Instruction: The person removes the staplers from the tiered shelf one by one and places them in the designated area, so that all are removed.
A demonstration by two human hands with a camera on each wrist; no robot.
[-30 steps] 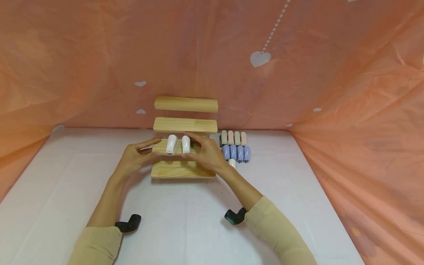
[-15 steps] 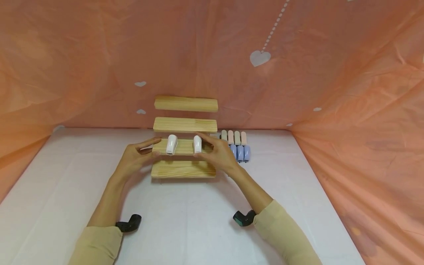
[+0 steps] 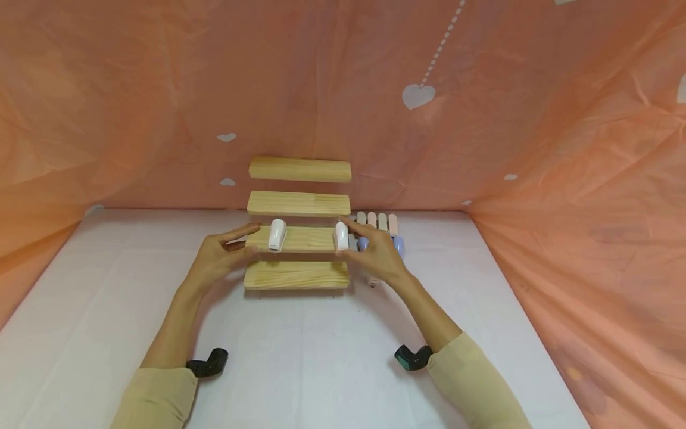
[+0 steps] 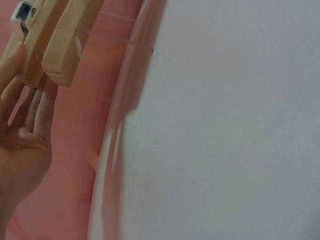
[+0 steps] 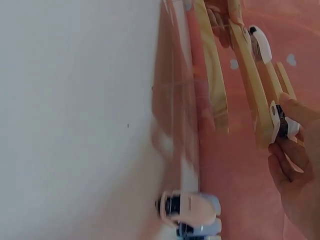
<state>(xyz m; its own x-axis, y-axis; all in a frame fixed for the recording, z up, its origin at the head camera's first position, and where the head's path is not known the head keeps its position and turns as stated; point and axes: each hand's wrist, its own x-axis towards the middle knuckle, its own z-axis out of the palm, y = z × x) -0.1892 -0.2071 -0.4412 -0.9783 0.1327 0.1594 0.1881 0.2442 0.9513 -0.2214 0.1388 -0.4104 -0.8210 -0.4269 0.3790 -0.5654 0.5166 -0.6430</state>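
My right hand [image 3: 377, 253] pinches a white mini stapler [image 3: 341, 236] between thumb and fingers, at the right end of a wooden shelf board [image 3: 311, 239]. In the right wrist view, that stapler [image 5: 281, 122] shows its dark inner part beside the board's end. A second white mini stapler [image 3: 277, 235] stands on the same board toward its left end. My left hand [image 3: 214, 256] holds the board's left end. The left wrist view shows the thumb [image 4: 15, 60] on the front of the board, with the other fingers reaching beneath and behind it.
The tiered stand has other boards: a top one [image 3: 300, 169], one below it [image 3: 298, 203] and a lowest one [image 3: 296, 276]. Right of it, pink and green staplers [image 3: 383, 221], blue ones [image 3: 398, 246] and a pale one [image 3: 373, 282] sit partly hidden. Orange sheeting [image 3: 482, 119] rises behind.
My right hand has moved the white stapler rightward along the board, from beside the other white stapler to the right end. My left hand has stayed put.
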